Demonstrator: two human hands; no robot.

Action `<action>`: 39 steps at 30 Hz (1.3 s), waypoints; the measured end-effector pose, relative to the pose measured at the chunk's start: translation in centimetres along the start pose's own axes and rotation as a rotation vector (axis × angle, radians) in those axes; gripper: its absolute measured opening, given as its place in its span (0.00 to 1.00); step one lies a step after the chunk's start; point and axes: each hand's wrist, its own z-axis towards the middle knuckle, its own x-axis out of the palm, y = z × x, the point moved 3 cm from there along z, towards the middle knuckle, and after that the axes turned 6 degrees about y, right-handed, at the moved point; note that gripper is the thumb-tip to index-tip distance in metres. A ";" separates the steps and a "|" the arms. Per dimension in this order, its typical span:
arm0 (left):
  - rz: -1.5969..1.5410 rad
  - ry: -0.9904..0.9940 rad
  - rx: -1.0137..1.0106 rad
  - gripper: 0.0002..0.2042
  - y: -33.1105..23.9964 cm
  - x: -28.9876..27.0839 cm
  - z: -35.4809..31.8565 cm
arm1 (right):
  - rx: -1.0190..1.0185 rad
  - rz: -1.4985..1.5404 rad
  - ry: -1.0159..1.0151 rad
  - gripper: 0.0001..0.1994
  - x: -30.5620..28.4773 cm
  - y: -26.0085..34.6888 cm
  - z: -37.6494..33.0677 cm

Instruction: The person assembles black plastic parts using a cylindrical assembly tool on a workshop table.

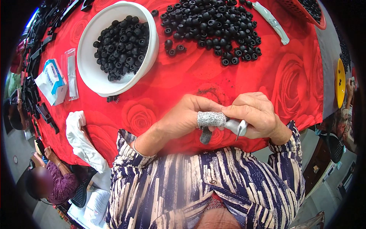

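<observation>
My two hands meet over the near edge of the red cloth. My left hand (178, 117) is closed, with a grey knitted finger sleeve (211, 119) on one finger and a darker one on another. Whatever its fingertips pinch is hidden. My right hand (254, 113) is curled shut against those fingertips. Between its fingers shows a whitish wrapped piece (232, 125) with a thin dark edge pointing towards me; I cannot tell its kind. Beyond my hands lies a heap of small round black caps (215, 28) with hollow centres. More black caps (122, 47) fill part of a white bowl (85, 57).
A tissue pack (53, 82), a clear plastic sleeve (71, 74) and a white cloth (82, 141) lie at left. Far right are a white wrapped strip (271, 23) and a red basket (305, 13). Black parts line the left edge. Other people sit at both sides.
</observation>
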 end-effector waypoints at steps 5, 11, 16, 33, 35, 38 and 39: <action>-0.079 0.060 0.046 0.12 -0.1 0.5 0.0 | -0.026 -0.189 -0.088 0.18 0.4 0.2 -0.1; -0.059 -0.088 0.211 0.12 0.1 1.0 -0.2 | -0.076 -0.359 -0.092 0.16 0.2 0.6 -0.2; -0.143 -0.138 0.293 0.12 -0.2 0.6 -0.3 | 0.020 -0.218 -0.056 0.13 -0.1 0.5 -0.2; 0.101 -0.116 0.323 0.12 -0.6 0.6 -0.3 | 0.506 0.346 -0.021 0.08 -0.5 -1.0 -0.7; 0.105 -0.128 0.324 0.12 -0.6 0.7 -0.3 | 0.505 0.333 -0.007 0.08 -0.6 -0.9 -0.6; 0.128 -0.108 0.329 0.12 -0.6 0.5 -0.2 | 0.501 0.303 0.005 0.06 -0.6 -0.9 -0.5; 0.127 -0.107 0.327 0.12 -0.5 0.5 -0.2 | 0.503 0.304 0.004 0.06 -0.6 -0.9 -0.5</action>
